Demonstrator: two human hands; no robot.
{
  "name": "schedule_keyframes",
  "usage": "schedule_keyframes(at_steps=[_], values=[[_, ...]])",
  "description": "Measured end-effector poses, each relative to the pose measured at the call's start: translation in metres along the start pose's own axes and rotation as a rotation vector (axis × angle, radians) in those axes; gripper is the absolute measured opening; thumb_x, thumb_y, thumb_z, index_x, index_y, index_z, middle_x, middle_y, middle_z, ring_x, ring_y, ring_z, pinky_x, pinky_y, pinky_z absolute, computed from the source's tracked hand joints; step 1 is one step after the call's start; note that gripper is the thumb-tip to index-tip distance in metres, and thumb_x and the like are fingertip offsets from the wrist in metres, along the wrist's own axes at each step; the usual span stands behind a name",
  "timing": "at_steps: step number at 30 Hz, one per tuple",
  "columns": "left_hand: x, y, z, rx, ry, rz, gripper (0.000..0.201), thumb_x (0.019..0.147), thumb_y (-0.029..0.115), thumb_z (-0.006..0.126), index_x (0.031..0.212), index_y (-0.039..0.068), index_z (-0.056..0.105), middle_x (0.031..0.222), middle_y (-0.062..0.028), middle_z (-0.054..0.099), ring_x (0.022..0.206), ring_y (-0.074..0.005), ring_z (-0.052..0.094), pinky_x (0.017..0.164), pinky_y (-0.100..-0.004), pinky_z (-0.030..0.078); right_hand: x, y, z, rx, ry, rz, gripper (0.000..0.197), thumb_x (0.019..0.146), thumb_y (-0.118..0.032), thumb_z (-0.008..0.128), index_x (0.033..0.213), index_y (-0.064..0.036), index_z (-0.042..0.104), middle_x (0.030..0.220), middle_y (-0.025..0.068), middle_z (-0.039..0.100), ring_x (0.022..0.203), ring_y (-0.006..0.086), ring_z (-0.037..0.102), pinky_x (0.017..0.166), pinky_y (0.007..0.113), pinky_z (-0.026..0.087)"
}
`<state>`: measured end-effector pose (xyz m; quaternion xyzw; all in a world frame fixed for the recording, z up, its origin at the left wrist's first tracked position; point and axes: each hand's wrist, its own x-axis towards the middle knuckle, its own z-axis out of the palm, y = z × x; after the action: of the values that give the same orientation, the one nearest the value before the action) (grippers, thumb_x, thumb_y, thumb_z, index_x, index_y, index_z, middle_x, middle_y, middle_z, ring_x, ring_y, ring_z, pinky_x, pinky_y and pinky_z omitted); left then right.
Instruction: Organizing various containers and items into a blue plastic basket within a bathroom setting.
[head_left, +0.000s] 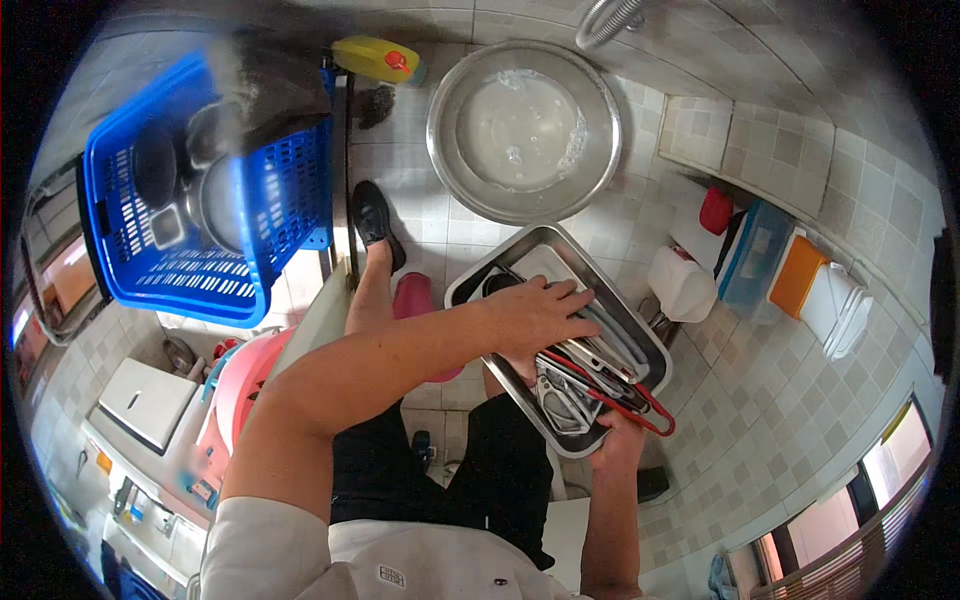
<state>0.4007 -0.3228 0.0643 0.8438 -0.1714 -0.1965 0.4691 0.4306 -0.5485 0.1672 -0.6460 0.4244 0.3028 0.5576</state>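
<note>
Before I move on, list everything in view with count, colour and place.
Tray: one, silver, centre
Utensils: several, mostly silver, in tray
Red loop: one, red, over tray's edge
Basin: one, silver, top centre
Soapy water: one pool, whitish, in basin
Basket: one, blue, left
Dishes: several, silver, blurred, in basket
Bottle: one, yellow, top
Hose: one, grey, top
Pink object: one, pink, half-hidden, left of tray
Tub: one, pink, lower left
White box: one, white, lower left
Containers: several, white, blue, orange and red, right
Tiles: many, pale, floor and walls
Shoe: one, black, left of basin
Shorts: one pair, black, bottom
Shirt: one, white, bottom
Left hand: one, bare, over utensils
Right hand: one, bare, gripping tray's near edge
</note>
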Motion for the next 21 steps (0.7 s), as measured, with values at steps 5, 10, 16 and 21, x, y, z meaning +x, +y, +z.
schedule_keyframes(at_steps=[5, 10, 16, 21], values=[[0.01, 0.035, -0.03, 0.057, 0.03, 0.031, 0.103, 0.049, 0.041, 0.089, 0.138, 0.02, 0.041, 0.147, -0.0208, 0.035, 0.132, -0.0389, 0.04, 0.1, -0.0489, 0.04, -0.003, -0.015, -0.039, -0.112, -0.043, -0.095, 0.06, 0.065, 0.008, 0.055, 0.125, 0.0005, 0.051, 0.115, 0.0179, 0.06, 0.103, 0.0321, 0.063, 0.088, 0.042, 0.055], [0.008, 0.072, -0.071, 0.276, 0.09, -0.014, 0.095, 0.055, 0.04, 0.087, 0.137, 0.018, 0.042, 0.145, -0.0209, 0.037, 0.132, -0.0375, 0.041, 0.098, -0.0467, 0.042, -0.043, -0.047, -0.023, -0.006, -0.144, -0.221, 0.062, 0.064, 0.007, 0.056, 0.125, 0.0026, 0.051, 0.12, 0.0185, 0.06, 0.107, 0.0311, 0.062, 0.087, 0.04, 0.054], [0.018, 0.025, -0.002, 0.014, -0.113, -0.012, 0.105, 0.048, 0.038, 0.09, 0.139, 0.019, 0.04, 0.147, -0.0202, 0.034, 0.133, -0.0385, 0.038, 0.099, -0.0492, 0.04, -0.005, -0.006, -0.034, -0.042, 0.065, -0.004, 0.055, 0.059, 0.009, 0.053, 0.114, 0.0013, 0.053, 0.105, 0.0155, 0.063, 0.094, 0.0291, 0.065, 0.08, 0.042, 0.057], [0.018, 0.032, 0.004, -0.04, -0.159, -0.013, 0.105, 0.048, 0.04, 0.09, 0.138, 0.02, 0.041, 0.147, -0.0199, 0.034, 0.133, -0.0386, 0.038, 0.098, -0.0495, 0.041, -0.004, 0.001, -0.057, -0.01, 0.005, 0.055, 0.064, 0.058, 0.01, 0.055, 0.121, 0.0006, 0.052, 0.107, 0.0159, 0.063, 0.094, 0.0308, 0.066, 0.08, 0.043, 0.058]])
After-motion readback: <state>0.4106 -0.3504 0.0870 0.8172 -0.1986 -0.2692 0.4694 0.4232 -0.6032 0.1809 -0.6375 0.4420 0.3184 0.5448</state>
